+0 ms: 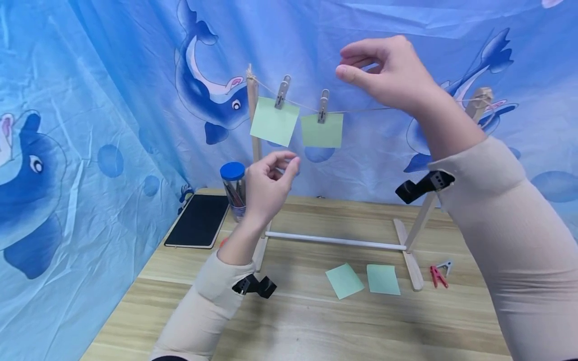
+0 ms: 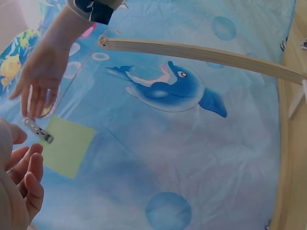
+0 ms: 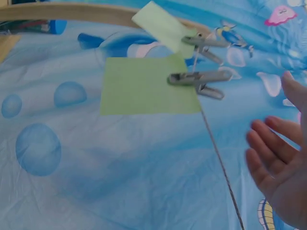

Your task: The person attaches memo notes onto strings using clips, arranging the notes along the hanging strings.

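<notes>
Two pale green paper notes hang from a string (image 1: 361, 110), the left one (image 1: 273, 125) tilted and the right one (image 1: 322, 134) fairly level. A grey clothespin (image 1: 282, 93) grips the left note, and another clothespin (image 1: 323, 106) the right one. Below the left note is my left hand (image 1: 269, 188), fingers loosely bent with nothing in them. My right hand (image 1: 390, 72), also holding nothing, hovers above the string to the right of both notes. In the right wrist view its relaxed fingers (image 3: 271, 151) are apart from the clipped note (image 3: 144, 88).
The string runs between two wooden posts joined low by a white rod (image 1: 334, 240). On the table lie two green notes (image 1: 344, 281), a red clothespin (image 1: 438, 277) and a grey one (image 1: 446, 266). A black notebook (image 1: 197, 220) and a blue-lidded jar (image 1: 232, 171) are at the left.
</notes>
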Motion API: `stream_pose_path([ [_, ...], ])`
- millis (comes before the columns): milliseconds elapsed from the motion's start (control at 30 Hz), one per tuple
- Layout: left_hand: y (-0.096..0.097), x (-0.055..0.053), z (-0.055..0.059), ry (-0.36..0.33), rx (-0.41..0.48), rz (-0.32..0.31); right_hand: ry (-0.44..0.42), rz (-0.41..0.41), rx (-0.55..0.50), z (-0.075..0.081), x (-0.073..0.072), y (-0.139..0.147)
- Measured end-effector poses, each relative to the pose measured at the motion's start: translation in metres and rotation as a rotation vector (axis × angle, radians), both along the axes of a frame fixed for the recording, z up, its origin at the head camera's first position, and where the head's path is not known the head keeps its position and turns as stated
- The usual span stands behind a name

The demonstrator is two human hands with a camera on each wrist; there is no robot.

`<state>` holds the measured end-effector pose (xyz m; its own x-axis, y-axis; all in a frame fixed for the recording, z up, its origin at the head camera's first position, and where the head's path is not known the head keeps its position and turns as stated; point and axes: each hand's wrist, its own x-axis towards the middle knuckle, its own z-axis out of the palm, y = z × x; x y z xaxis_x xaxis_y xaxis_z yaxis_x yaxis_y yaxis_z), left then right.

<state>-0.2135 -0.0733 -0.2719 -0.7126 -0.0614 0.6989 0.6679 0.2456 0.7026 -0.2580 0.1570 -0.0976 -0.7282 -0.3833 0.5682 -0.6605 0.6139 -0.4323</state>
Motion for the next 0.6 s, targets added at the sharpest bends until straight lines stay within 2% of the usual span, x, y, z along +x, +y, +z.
stream_pose_path([
  [133,-0.005,0.005,-0.021,-0.061,-0.070,-0.076,0.143,0.063,-0.210,-0.014,0.014,0.010],
  [200,-0.007,0.007,-0.035,-0.119,-0.111,-0.114,0.211,0.147,-0.278,-0.026,0.019,0.016],
  [267,-0.010,0.008,-0.049,-0.167,-0.164,-0.135,0.249,0.229,-0.328,-0.040,0.026,0.022],
  [367,-0.014,0.009,-0.069,-0.206,-0.232,-0.131,0.262,0.330,-0.387,-0.065,0.035,0.032],
  [467,-0.018,0.010,-0.088,-0.204,-0.272,-0.108,0.238,0.345,-0.435,-0.094,0.044,0.042],
  [600,-0.026,0.011,-0.114,-0.201,-0.335,-0.060,0.203,0.276,-0.391,-0.138,0.053,0.061],
])
